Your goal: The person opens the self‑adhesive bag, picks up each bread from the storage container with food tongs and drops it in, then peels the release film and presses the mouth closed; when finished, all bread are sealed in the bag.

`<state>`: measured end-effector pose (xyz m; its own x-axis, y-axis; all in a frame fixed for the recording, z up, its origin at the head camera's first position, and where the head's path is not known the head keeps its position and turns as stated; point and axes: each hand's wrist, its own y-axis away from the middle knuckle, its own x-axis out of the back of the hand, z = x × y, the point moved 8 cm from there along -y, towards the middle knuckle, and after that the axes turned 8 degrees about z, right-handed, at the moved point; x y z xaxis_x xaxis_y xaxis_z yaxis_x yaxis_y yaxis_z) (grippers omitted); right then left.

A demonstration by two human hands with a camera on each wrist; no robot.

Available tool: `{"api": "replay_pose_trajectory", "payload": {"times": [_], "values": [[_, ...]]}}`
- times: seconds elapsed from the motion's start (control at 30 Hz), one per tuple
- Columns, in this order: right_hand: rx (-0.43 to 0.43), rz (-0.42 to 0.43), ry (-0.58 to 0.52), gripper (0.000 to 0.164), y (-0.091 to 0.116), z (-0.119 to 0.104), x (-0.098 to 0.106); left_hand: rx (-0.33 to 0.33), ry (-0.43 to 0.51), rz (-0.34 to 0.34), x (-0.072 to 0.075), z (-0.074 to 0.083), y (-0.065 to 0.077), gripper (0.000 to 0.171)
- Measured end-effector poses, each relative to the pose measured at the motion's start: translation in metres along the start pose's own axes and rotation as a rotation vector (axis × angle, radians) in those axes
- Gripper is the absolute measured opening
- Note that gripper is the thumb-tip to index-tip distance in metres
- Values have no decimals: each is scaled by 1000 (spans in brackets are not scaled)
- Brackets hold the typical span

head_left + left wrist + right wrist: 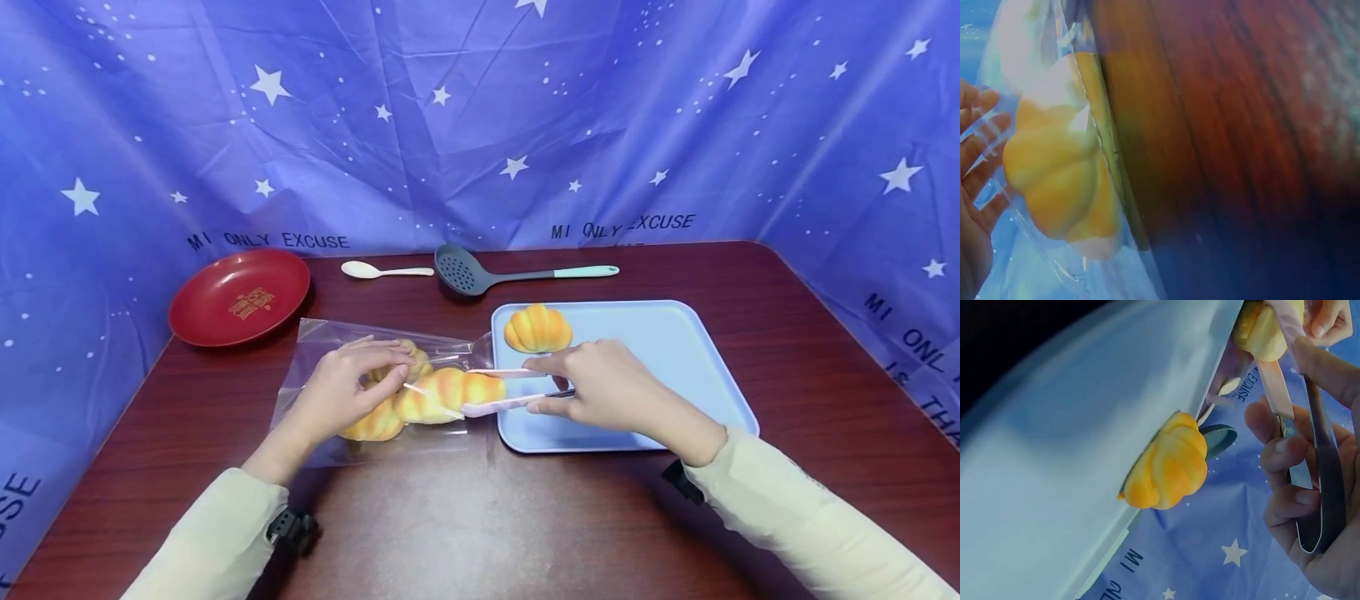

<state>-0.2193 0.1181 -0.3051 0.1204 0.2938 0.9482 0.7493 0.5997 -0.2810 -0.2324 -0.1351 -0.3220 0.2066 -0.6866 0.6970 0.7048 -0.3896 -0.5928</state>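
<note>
My right hand (611, 379) grips a pair of tongs (1322, 481) with metal handles and pale pink ends. The ends lie on either side of a long, segmented bread roll (442, 396). That roll is mostly inside a clear plastic bag (311, 337), its right end at the bag's mouth. A rounded bread roll (375, 423) and another one partly behind my fingers are also in the bag. My left hand (348, 383) rests over the bag, thumb and fingers apart. In the left wrist view, fingers (979, 169) spread beside a bagged ridged roll (1066, 162).
A light blue tray (667, 350) under my right hand bears a ridged bread roll (537, 328). Behind lie a slotted skimmer (517, 275) and a white spoon (375, 270). A red plate (217, 317) sits at the table's left edge.
</note>
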Motion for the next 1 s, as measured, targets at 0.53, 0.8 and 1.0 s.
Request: {"api": "replay_pose_trajectory", "payload": {"times": [0.53, 0.8, 1.0], "values": [[20, 10, 39, 45, 8, -7, -5, -13, 63, 42, -7, 0, 3, 20], [-14, 45, 50, 47, 4, -24, -15, 115, 62, 9, -7, -5, 4, 14], [-94, 50, -21, 45, 4, -24, -16, 223, 64, 150, 10, -12, -4, 14]]}}
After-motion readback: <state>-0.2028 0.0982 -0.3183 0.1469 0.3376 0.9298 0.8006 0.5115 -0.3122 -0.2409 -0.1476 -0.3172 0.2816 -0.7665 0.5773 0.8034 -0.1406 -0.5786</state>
